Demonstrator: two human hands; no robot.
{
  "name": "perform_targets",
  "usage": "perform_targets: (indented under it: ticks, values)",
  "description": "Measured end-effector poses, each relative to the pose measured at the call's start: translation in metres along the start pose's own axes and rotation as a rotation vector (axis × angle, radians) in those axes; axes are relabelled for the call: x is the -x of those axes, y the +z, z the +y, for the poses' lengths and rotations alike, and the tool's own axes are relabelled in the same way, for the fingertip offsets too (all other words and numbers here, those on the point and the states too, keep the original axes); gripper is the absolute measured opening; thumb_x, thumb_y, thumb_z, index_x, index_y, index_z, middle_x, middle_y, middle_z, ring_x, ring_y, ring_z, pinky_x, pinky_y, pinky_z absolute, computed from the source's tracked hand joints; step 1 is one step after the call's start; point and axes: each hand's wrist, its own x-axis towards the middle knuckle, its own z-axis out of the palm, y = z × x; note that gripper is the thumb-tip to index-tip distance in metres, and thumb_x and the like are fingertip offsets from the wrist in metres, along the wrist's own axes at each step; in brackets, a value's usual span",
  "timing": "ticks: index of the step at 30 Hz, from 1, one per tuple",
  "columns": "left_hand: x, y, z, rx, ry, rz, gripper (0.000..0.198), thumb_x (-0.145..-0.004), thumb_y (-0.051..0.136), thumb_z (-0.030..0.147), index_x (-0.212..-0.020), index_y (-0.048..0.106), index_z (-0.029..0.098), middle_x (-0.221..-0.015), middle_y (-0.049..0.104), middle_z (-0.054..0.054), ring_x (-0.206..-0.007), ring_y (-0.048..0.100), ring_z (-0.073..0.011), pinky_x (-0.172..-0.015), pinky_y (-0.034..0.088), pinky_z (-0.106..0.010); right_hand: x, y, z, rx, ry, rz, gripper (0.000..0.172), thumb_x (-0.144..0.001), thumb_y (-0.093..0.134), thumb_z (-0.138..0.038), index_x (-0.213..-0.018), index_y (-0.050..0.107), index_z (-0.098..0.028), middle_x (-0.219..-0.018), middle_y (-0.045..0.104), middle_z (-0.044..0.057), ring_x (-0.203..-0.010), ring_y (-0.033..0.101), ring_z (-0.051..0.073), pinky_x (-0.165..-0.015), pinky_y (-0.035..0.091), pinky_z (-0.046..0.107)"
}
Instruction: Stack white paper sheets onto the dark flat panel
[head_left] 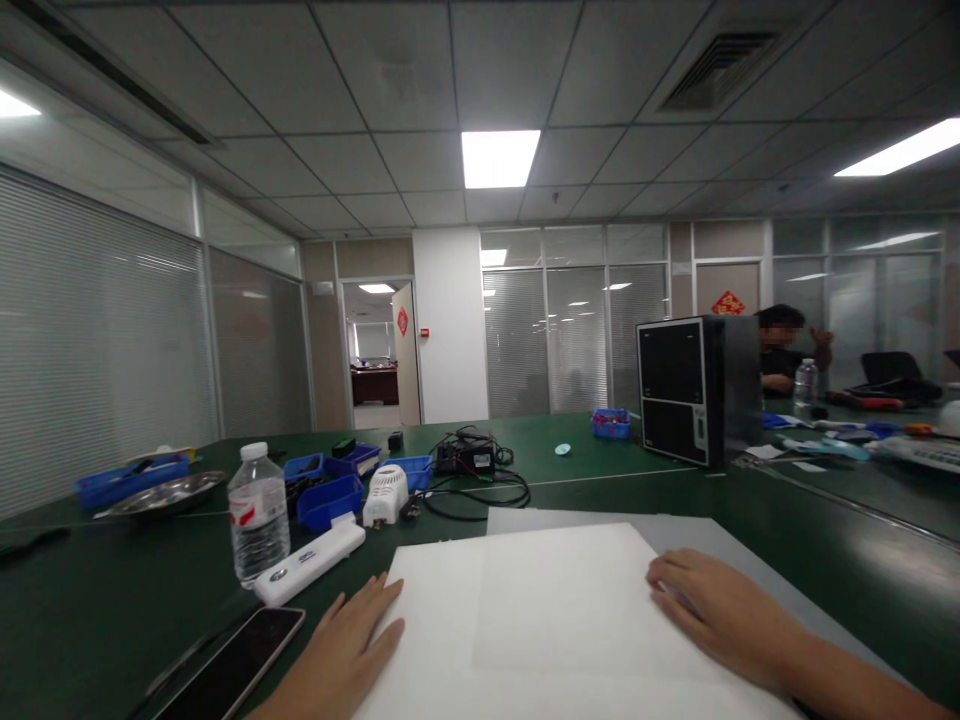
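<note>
A large white sheet (555, 610) lies in front of me, with faint crease lines across it. My left hand (345, 640) rests along its left edge, thumb spread from the fingers. At the opposite edge, my right hand (724, 610) lies with fingers together and slightly bent, touching the sheet; it does not appear to grip it. Beneath the white sheet a grey sheet (697, 535) shows at the back and right. A dark-screened phone (236, 665) lies left of my left hand. Beyond it are a long white device (315, 560) and a water bottle (257, 515).
Blue bins (330, 502), a white plug-in device (385, 495) and a black adapter with cables (472, 458) stand further back on the green table (585, 490). A metal tray (169, 495) lies left. A computer tower (679, 390) stands right, with a person (780, 350) behind.
</note>
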Motion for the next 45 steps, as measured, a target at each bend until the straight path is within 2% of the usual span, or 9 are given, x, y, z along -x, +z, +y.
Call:
perform_targets:
  ticks: [5,11,23,28,34,39,41,43,45]
  values:
    - [0.001,0.000,0.000,0.010,-0.007,-0.003,0.067,-0.097,0.032,0.061,-0.152,0.043,0.024,-0.162,0.034,-0.005,-0.152,0.026,-0.0282,-0.126,0.015,-0.056,0.005,0.001,-0.011,-0.243,-0.027,-0.023,0.057,-0.095,0.042,-0.063,-0.137,0.060,-0.030,-0.143,0.060,0.008,-0.129,0.056,0.029,-0.111,0.043,0.048]
    - [0.000,-0.004,0.005,-0.005,-0.001,-0.022,0.068,-0.096,0.037,0.061,-0.153,0.041,0.023,-0.162,0.035,-0.006,-0.153,0.025,-0.0288,-0.126,0.016,-0.055,0.010,-0.001,-0.031,-0.181,-0.166,-0.153,0.048,-0.096,0.044,-0.059,-0.127,0.068,-0.031,-0.137,0.064,0.008,-0.127,0.057,0.028,-0.111,0.043,0.047]
    - [-0.003,-0.004,-0.001,-0.027,-0.006,-0.026,0.064,-0.094,0.042,0.046,-0.153,0.041,0.021,-0.162,0.032,-0.006,-0.153,0.024,-0.0278,-0.125,0.016,-0.056,0.017,-0.022,-0.069,-0.104,-0.304,-0.183,0.044,-0.097,0.045,-0.052,-0.127,0.068,-0.028,-0.130,0.068,0.011,-0.117,0.061,0.030,-0.103,0.048,0.051]
    - [-0.006,0.000,-0.007,0.005,-0.008,-0.018,0.065,-0.092,0.044,0.043,-0.153,0.040,0.019,-0.162,0.032,-0.008,-0.152,0.025,-0.0276,-0.125,0.015,-0.056,0.016,-0.022,-0.064,-0.090,-0.380,-0.186,0.041,-0.099,0.044,-0.047,-0.129,0.066,-0.029,-0.133,0.066,0.010,-0.120,0.061,0.028,-0.103,0.049,0.050]
    - [-0.013,0.003,-0.010,0.023,-0.018,-0.003,0.064,-0.093,0.038,0.046,-0.148,0.048,0.014,-0.160,0.036,-0.013,-0.151,0.029,-0.0278,-0.124,0.017,-0.057,0.016,-0.017,-0.043,-0.200,-0.439,-0.124,0.037,-0.097,0.052,-0.040,-0.128,0.067,-0.029,-0.135,0.066,0.010,-0.125,0.060,0.027,-0.106,0.049,0.049]
    - [-0.010,0.004,-0.011,0.012,-0.016,0.052,0.059,-0.092,0.042,0.042,-0.144,0.054,0.015,-0.157,0.043,-0.012,-0.148,0.035,-0.0287,-0.124,0.019,-0.057,0.013,0.001,-0.019,-0.220,-0.320,-0.107,0.042,-0.095,0.053,-0.048,-0.131,0.066,-0.030,-0.139,0.063,0.009,-0.132,0.055,0.027,-0.112,0.044,0.049]
    - [-0.008,0.004,-0.009,-0.012,-0.007,0.066,0.058,-0.093,0.040,0.040,-0.144,0.054,0.016,-0.157,0.044,-0.012,-0.148,0.035,-0.0283,-0.124,0.020,-0.057,0.008,0.009,-0.006,-0.167,-0.142,-0.026,0.046,-0.094,0.050,-0.053,-0.130,0.067,-0.029,-0.138,0.064,0.008,-0.131,0.055,0.028,-0.114,0.040,0.050]
    - [-0.006,0.004,-0.007,-0.030,0.002,0.070,0.058,-0.094,0.039,0.040,-0.145,0.053,0.016,-0.157,0.044,-0.011,-0.148,0.035,-0.0279,-0.124,0.021,-0.056,0.003,0.016,0.007,-0.125,0.089,0.067,0.056,-0.090,0.052,-0.057,-0.130,0.068,-0.020,-0.136,0.065,0.016,-0.131,0.054,0.036,-0.116,0.034,0.058]
    - [-0.004,0.004,-0.005,-0.049,0.011,0.071,0.058,-0.095,0.038,0.039,-0.146,0.052,0.017,-0.157,0.044,-0.010,-0.149,0.035,-0.0277,-0.124,0.022,-0.056,-0.002,0.022,0.019,-0.140,0.259,0.121,0.064,-0.085,0.055,-0.059,-0.126,0.069,-0.011,-0.127,0.067,0.024,-0.123,0.058,0.044,-0.111,0.034,0.066]
